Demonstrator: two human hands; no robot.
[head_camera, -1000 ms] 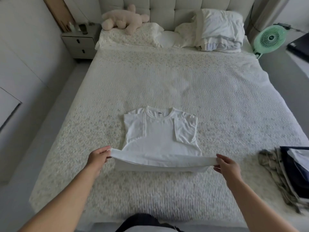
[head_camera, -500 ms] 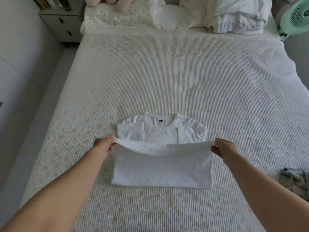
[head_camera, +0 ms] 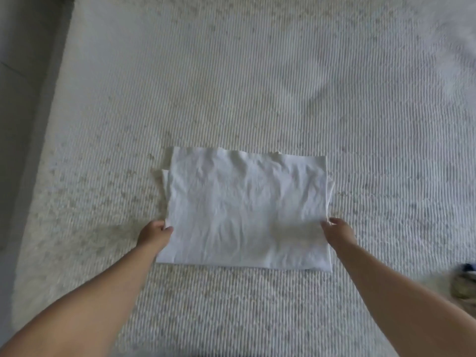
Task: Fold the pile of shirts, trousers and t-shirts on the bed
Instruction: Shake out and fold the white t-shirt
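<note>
A white t-shirt (head_camera: 244,210) lies folded into a rectangle on the ribbed white bed cover (head_camera: 257,86), its collar and sleeves hidden under the top layer. My left hand (head_camera: 154,234) is at the shirt's left edge with its fingertips curled onto the fabric. At the right edge my right hand (head_camera: 337,231) pinches the cloth in the same way. Both hands sit a little below the middle of the sides.
A bit of the clothes pile (head_camera: 463,282), dark blue and patterned, shows at the right edge of the view. The grey floor (head_camera: 20,99) runs along the bed's left side.
The hem I held has been carried over onto the collar, so the shirt now lies folded in half. Both hands have come back to its side edges. The view tilted down.
</note>
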